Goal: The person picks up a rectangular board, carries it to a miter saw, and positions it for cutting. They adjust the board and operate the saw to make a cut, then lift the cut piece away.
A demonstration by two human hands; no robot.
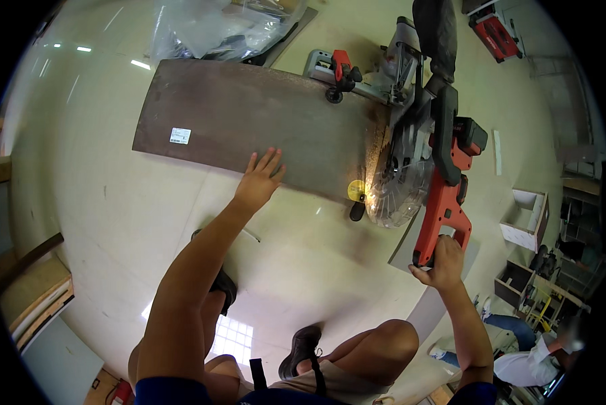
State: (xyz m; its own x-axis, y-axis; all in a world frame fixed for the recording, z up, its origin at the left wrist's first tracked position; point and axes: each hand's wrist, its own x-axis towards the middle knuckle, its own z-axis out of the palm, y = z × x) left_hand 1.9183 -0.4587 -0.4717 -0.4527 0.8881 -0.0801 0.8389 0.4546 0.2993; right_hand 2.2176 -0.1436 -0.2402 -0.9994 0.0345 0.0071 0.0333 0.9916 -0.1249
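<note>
My right hand (443,264) is wrapped round the rear handle of a red and black mitre saw (444,202). The saw stands on the floor, its clear blade guard (404,196) down at the right end of a wide grey-brown board (242,111). Bright light falls along the board beside the blade; the cutting edge itself is hidden. My left hand (261,183) lies with spread fingers on the board's near edge, well left of the blade. A white label (180,136) is stuck on the board's left part. A yellow disc (357,191) and a black knob (358,211) show by the guard.
Clear plastic wrapping (215,30) lies behind the board. A red case (495,37) is at the far right, with open boxes (524,219) nearer. Another person (529,361) is at the lower right. Stacked panels (43,304) stand at left.
</note>
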